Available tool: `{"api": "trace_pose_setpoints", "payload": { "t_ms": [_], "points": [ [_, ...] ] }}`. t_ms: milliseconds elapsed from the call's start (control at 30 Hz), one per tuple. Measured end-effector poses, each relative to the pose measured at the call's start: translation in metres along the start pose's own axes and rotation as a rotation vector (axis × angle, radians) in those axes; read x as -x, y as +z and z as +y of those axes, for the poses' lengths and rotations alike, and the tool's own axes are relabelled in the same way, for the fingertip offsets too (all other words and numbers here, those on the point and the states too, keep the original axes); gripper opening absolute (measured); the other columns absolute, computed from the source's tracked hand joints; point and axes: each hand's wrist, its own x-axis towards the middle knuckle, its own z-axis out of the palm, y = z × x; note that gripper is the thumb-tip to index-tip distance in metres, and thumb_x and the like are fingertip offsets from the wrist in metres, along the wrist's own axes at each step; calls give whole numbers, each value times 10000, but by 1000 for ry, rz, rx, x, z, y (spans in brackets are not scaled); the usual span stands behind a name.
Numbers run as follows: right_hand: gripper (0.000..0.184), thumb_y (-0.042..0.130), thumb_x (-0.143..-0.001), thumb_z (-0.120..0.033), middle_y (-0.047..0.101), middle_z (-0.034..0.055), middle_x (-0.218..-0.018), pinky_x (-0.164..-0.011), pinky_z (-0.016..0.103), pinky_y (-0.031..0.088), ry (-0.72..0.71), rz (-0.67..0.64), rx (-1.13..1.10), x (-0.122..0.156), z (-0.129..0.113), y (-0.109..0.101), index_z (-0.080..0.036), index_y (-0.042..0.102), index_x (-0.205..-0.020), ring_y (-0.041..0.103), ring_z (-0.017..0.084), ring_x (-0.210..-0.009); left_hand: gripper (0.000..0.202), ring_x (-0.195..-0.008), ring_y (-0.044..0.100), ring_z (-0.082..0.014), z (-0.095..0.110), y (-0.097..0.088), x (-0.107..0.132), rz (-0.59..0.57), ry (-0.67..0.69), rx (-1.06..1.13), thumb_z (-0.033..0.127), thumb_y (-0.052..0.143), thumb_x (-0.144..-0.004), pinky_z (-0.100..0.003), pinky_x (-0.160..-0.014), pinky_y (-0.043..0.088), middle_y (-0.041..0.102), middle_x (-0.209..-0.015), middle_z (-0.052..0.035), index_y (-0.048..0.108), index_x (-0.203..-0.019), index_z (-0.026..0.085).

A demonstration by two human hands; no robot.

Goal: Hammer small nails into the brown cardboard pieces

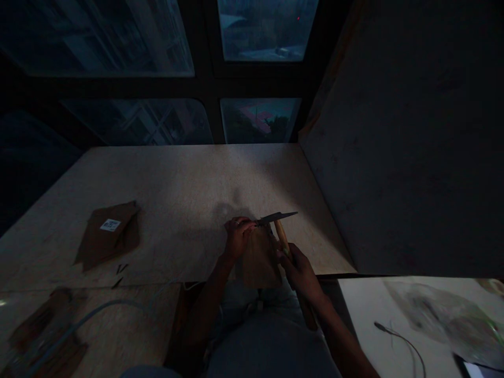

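Hammer (282, 235), held in closed right hand (298, 270); board (260, 260), over worktop's (185, 184) near edge, touched by left hand (237, 240), grip unclear; work seemingly unfinished.

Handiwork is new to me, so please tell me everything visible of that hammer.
The hammer has a wooden-looking handle and a dark, metal-looking head narrowing rightward. The right grip wraps the handle, which slants away and leftward. The head's left end is by the left grip and the far edge of the brown piece; contact there is unclear.
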Motion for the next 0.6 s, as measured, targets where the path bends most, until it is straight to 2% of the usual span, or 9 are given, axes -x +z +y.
{"api": "trace_pose_setpoints", "payload": {
  "t_ms": [233, 433, 600],
  "points": [
    [329, 493, -971, -488, 713, 50, -898, -703, 294, 490, 2, 24, 23, -2, -3, -4, -204, 617, -1083, 652, 218, -802, 214, -1025, 623, -237, -1, 1, -1, 6, -17, 20, 252, 560, -963, -466, -983, 403, 736, -1022, -57, 773, -958, 268],
    [344, 446, -996, -503, 709, 39, -795, -643, 289, 462, -37, 16, 88, -2, -16, -8, -216, 602, -1101, 673, 235, -754, 217, -1017, 627, -244, -1, 3, -1, 13, -13, 13, 226, 566, -955, -462, -957, 413, 737, -1008, -58, 777, -918, 258],
    [322, 377, -1008, -453, 716, 60, -741, -565, 287, 406, -36, -90, 264, -11, -14, -1, -212, 560, -1118, 695, 261, -691, 200, -1019, 622, -249, -1, 2, -1, 2, -7, -4, 221, 585, -944, -468, -955, 416, 734, -1017, -60, 779, -911, 255]
  ]
}}
